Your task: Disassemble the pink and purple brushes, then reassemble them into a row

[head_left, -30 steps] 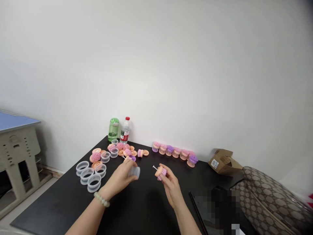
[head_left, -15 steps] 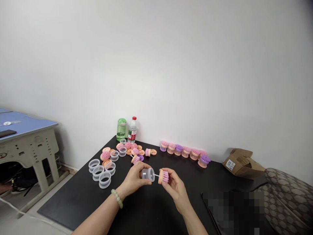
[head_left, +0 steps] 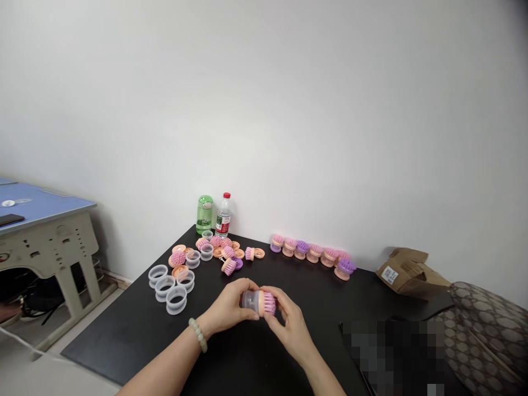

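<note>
My left hand [head_left: 226, 308] grips a clear plastic cup [head_left: 251, 300] from the left. My right hand [head_left: 289, 323] holds a pink-bristled brush head with a peach base [head_left: 268, 303] against the cup's open end, and the two parts touch. The thin pin seen earlier is hidden between them. Both hands hover above the black table [head_left: 124, 344], near its middle. Beyond them lies a loose pile of peach, pink and purple brush parts [head_left: 218, 253]. A pale bead bracelet [head_left: 198, 334] circles my left wrist.
Several clear plastic rings [head_left: 170, 289] stand left of my hands. A row of finished-looking pink and purple brushes [head_left: 309, 254] lines the back edge. Green bottle [head_left: 204, 214], water bottle [head_left: 223, 215], cardboard box [head_left: 408, 274], patterned bag [head_left: 487, 330] and blue-topped desk [head_left: 41, 206] surround the table.
My hands have come together, bringing the brush head and clear cup into contact and hiding the pin. The view has barely shifted since the previous frame, after swinging right from the oldest one.
</note>
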